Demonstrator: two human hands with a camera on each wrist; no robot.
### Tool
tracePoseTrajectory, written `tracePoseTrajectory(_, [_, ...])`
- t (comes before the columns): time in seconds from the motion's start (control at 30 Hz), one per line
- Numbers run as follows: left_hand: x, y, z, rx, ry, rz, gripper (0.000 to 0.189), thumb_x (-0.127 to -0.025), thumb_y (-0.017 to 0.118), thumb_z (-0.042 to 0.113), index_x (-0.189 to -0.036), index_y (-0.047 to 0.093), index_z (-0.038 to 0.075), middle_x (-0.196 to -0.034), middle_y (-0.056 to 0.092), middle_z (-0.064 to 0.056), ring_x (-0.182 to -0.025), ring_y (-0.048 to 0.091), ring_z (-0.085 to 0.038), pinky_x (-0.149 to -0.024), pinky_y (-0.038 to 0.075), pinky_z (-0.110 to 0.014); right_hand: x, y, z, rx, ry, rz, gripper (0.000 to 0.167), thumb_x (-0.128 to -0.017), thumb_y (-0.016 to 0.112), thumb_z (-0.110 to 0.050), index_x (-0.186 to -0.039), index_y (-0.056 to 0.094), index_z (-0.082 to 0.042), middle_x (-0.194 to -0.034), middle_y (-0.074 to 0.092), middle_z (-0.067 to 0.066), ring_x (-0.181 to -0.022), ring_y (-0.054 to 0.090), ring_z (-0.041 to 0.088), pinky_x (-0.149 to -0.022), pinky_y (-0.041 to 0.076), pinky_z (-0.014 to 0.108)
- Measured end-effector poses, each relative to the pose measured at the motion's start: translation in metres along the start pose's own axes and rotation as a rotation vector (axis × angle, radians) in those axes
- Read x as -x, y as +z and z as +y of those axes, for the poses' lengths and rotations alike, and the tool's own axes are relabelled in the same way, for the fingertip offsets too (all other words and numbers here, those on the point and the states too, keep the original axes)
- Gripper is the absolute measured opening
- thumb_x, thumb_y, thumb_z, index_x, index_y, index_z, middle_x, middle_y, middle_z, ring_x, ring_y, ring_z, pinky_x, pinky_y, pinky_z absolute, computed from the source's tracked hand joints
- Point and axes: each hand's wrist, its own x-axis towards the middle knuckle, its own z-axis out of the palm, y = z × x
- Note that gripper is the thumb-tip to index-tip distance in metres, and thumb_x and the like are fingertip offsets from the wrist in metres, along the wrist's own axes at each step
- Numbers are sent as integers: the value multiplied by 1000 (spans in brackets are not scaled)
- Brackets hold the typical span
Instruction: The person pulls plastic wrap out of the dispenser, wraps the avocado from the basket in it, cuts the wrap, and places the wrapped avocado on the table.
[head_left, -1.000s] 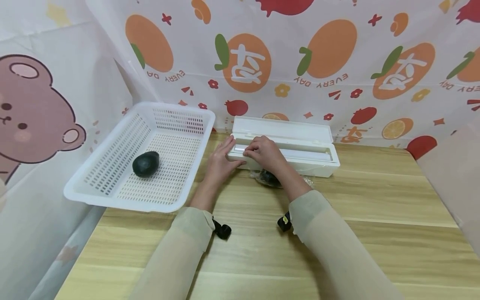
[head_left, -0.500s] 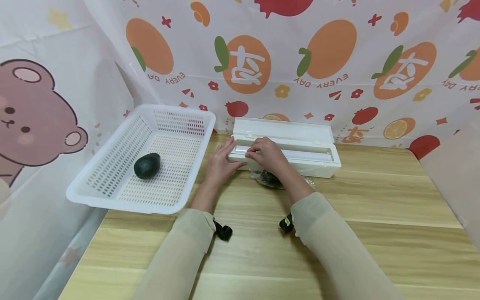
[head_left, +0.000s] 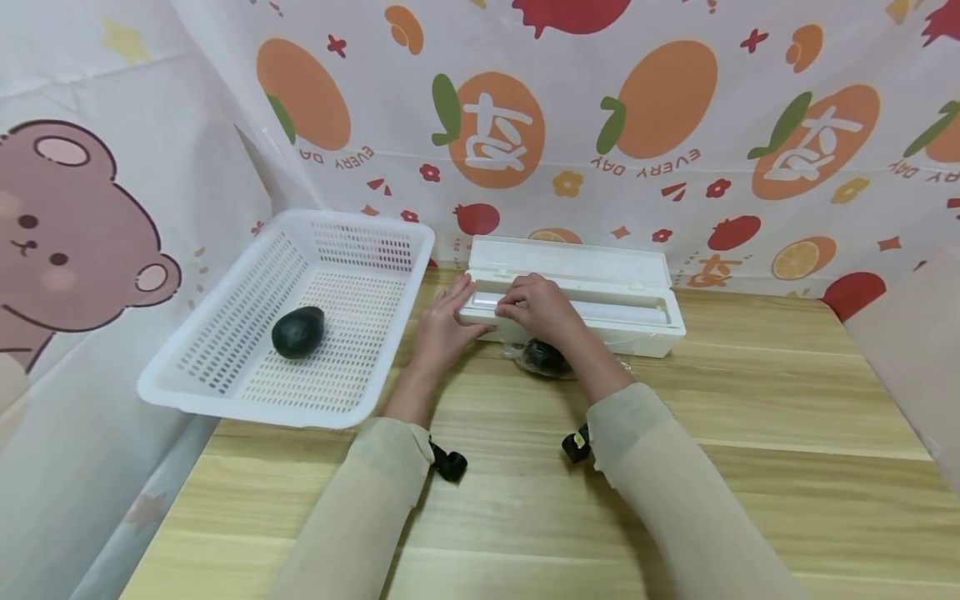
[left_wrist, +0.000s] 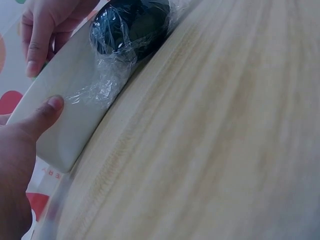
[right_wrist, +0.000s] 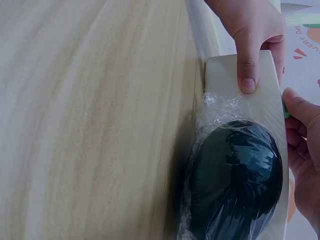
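A white cling film dispenser box [head_left: 637, 342] lies along the back of the table, lid up, with a pale roll [head_left: 615, 312] inside. My left hand [head_left: 441, 327] grips its left end, thumb on the front wall. At the front top edge, my right hand [head_left: 542, 307] pinches a small green slider [right_wrist: 286, 110], mostly hidden by thumb and fingers. A dark green avocado [right_wrist: 235, 185], wrapped in clear film [left_wrist: 107, 75], rests against the box's front, below the right wrist. Some of that film runs up the front wall near my left thumb.
A white perforated basket [head_left: 397, 350] stands at the left, holding one unwrapped avocado [head_left: 298, 332]. Behind the box hangs a fruit-printed sheet [head_left: 585, 108]. The wooden table [head_left: 787, 400] extends to the front and right.
My right hand has slid slightly to the right along the box's edge. My left hand keeps its grip on the box end. The head view has shifted a little.
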Motion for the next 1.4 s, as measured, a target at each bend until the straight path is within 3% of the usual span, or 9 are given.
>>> tracePoseTrajectory(0.43, [0, 1, 0, 6, 4, 9, 79, -71, 89, 30, -137, 56, 5, -149, 47, -6, -136, 48, -25, -117, 31, -43, 0, -4, -1, 1, 1, -26, 15, -91, 71, -22, -91, 80, -9, -93, 72, 3, -96, 61, 22, -90, 49, 38])
tracePoseTrajectory(0.83, [3, 1, 1, 29, -40, 3, 80, -72, 89, 29, -140, 54, 8, -149, 48, -3, -136, 46, -33, -117, 31, -41, -1, -2, -2, -34, 22, -44, 17, -93, 69, -20, -101, 79, -8, -92, 71, 5, -88, 58, 22, -77, 50, 34])
tracePoseTrajectory(1.0, [4, 1, 1, 29, -4, 4, 78, -73, 88, 29, -141, 54, 8, -149, 48, -5, -137, 46, -30, -118, 30, -40, -2, -2, -3, -13, -8, -35, 15, -91, 71, -21, -95, 80, -9, -90, 70, 4, -89, 59, 22, -79, 50, 35])
tracePoseTrajectory(1.17, [4, 2, 0, 22, 11, 12, 72, -73, 88, 28, -136, 59, 8, -149, 49, -6, -134, 47, -39, -116, 33, -45, -1, 0, -1, -32, 2, -32, 15, -92, 71, -20, -95, 79, -9, -90, 70, 4, -90, 58, 21, -79, 50, 34])
tracePoseTrajectory(1.4, [2, 0, 0, 20, 31, 25, 71, -73, 88, 27, -135, 60, 7, -147, 50, -7, -133, 49, -37, -116, 32, -44, 0, -1, 1, -38, -4, -25, 16, -92, 70, -21, -96, 79, -8, -91, 69, 3, -90, 57, 20, -78, 49, 33])
